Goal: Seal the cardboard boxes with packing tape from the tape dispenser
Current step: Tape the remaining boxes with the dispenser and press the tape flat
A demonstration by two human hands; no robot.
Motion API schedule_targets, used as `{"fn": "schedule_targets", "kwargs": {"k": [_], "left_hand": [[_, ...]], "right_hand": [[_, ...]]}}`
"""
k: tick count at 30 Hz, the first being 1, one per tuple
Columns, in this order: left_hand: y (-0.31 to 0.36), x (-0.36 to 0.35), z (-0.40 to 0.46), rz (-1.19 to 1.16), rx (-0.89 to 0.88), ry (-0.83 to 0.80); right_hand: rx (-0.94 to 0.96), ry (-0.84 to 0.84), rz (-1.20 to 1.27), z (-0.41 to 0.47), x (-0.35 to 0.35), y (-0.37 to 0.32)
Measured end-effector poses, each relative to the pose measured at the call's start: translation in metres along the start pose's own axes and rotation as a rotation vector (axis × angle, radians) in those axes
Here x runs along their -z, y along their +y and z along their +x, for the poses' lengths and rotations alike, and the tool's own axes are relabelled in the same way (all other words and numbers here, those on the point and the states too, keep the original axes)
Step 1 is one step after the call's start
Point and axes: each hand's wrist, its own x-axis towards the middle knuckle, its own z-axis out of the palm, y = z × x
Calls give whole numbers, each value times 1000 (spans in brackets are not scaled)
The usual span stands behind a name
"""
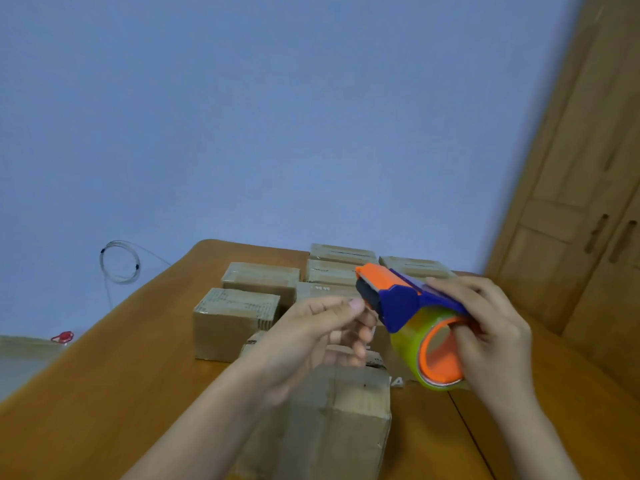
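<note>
The right hand (485, 327) grips the blue and orange tape dispenser (408, 306) in the air, fingers curled round its handle and the roll of clear tape (429, 348). The left hand (318, 334) sits just beside the dispenser's black front end, thumb and forefinger pinched together there; whether they hold the tape's end is too blurred to tell. Below both hands a cardboard box (339, 417) stands on the wooden surface (104, 393), with more boxes (239, 320) grouped behind it.
</note>
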Motion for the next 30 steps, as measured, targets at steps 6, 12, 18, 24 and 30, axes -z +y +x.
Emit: {"fn": "schedule_targets", "kwargs": {"k": [6, 12, 18, 24, 30], "left_hand": [[4, 16, -4, -105, 68, -97], [2, 15, -3, -27, 47, 12], [5, 13, 2, 78, 164, 121], [8, 16, 14, 58, 183, 123], [9, 27, 26, 204, 149, 151]], "right_hand": [[49, 20, 15, 4, -6, -4], [136, 0, -145, 7, -9, 2], [199, -218, -254, 11, -7, 7], [370, -321, -430, 25, 1, 6], [483, -458, -484, 40, 10, 10]]}}
